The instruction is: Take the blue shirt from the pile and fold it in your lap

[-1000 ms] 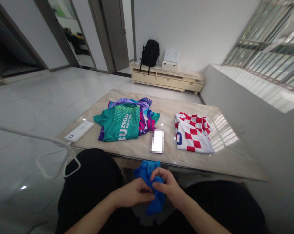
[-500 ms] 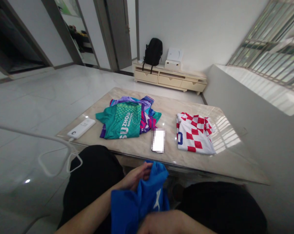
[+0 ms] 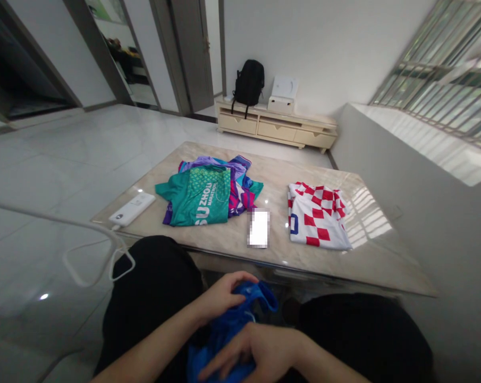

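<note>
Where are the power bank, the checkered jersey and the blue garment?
White power bank (image 3: 132, 209), head view, middle of its top face.
Red-and-white checkered jersey (image 3: 318, 218), head view, folded body.
Blue garment (image 3: 220, 335), head view, bunched fabric.

Two hands (image 3: 220, 303), one blue garment (image 3: 228, 332), one checkered shirt (image 3: 318, 215).

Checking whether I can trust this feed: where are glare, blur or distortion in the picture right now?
In the head view, window light lays striped glare on the beige marble tabletop; a white rectangular object is pixelated; wide-angle distortion slants the barred window; the blue cloth looks slightly soft.
</note>
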{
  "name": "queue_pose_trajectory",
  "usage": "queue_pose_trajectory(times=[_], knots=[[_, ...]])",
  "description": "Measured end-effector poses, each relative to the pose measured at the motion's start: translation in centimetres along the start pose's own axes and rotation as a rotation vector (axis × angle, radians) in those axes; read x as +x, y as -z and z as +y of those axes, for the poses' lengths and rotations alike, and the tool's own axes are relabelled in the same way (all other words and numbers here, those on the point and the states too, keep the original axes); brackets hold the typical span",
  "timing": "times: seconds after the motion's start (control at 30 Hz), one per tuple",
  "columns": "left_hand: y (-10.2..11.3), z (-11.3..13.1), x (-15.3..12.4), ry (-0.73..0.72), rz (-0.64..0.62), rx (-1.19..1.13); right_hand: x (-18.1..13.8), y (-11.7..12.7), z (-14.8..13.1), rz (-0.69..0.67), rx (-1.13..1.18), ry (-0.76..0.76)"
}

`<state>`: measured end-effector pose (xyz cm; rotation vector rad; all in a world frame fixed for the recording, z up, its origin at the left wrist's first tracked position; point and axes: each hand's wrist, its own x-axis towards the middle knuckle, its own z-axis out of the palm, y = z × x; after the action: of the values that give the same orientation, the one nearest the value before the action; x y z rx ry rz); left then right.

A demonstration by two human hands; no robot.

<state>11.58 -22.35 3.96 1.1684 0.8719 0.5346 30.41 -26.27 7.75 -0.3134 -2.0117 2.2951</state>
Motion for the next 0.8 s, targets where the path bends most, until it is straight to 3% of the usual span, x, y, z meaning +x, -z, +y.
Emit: queue_pose_trajectory(times=[0.1,0.17,0.27,0.37,0.43,0.6,0.8], knots=[[0.4,-0.5,0.3,-0.091,0.162,0.329,-1.8,1.6,-1.5,0.164,0.109,-0.003],[0.3,-0.2,0.2,-0.145,0.219,0.396,-3.0,2.7,-2.3,0.327,0.121,0.023],[-0.3,0.8,-0.4,-0.178,0.08,0.131,-4.3,4.2,-2.8,0.615,0.103,0.089],[-0.7,1.9,-1.2,-0.082,-0.022,-0.238,-4.6,5.2,-2.9,0.871,0.128,0.116],[-0.8,2.4,-1.6,-0.053,-0.054,-0.304,-4.6,5.6,-2.8,0.982,0.149,0.119],[-0.5,2.6,-1.4,-0.126,0.033,-0.086,-4.5,6.1,-2.1,1.051,0.147,0.106],[-0.3,2.5,-1.1,-0.157,0.184,-0.092,-4.5,6.6,-1.8,1.058,-0.107,0.001]])
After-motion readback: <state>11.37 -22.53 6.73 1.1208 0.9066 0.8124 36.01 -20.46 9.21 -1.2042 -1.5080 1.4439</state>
